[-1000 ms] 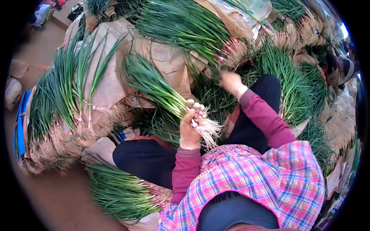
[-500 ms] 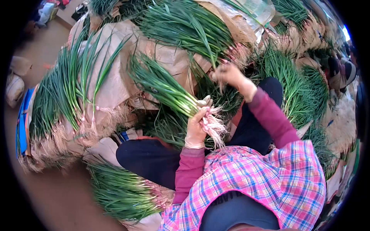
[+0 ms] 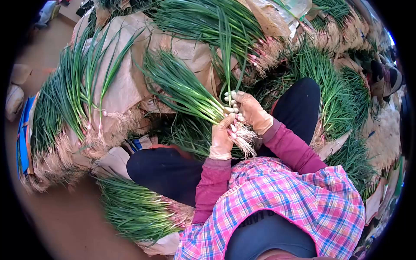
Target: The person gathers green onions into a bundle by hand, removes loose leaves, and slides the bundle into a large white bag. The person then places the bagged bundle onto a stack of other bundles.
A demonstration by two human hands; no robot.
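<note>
My left hand point(image 3: 221, 139), in a pale glove, is closed round a bunch of green garlic point(image 3: 190, 90) just above its pinkish bulbs. The leaves fan to the upper left and the white roots hang to the lower right. My right hand point(image 3: 252, 112), also gloved, is beside the bunch, its fingers pinched on a thin green garlic stalk point(image 3: 227, 65) whose leaves point up. The lower end of that stalk is hidden by the fingers. Just beyond lies a large heap of green garlic point(image 3: 208, 21), its bulbs toward the right.
More green garlic point(image 3: 60, 104) lies in a row over brown sheeting point(image 3: 125, 73) on the left. Another pile point(image 3: 138, 212) rests beside my left knee point(image 3: 162, 173). Loose green garlic point(image 3: 320, 95) spreads past my right knee point(image 3: 299, 108). A person's foot point(image 3: 387, 79) is at the far right.
My right hand has come down and left from the large heap to the bunch, bringing a stalk with it. My left hand still holds the bunch in nearly the same place.
</note>
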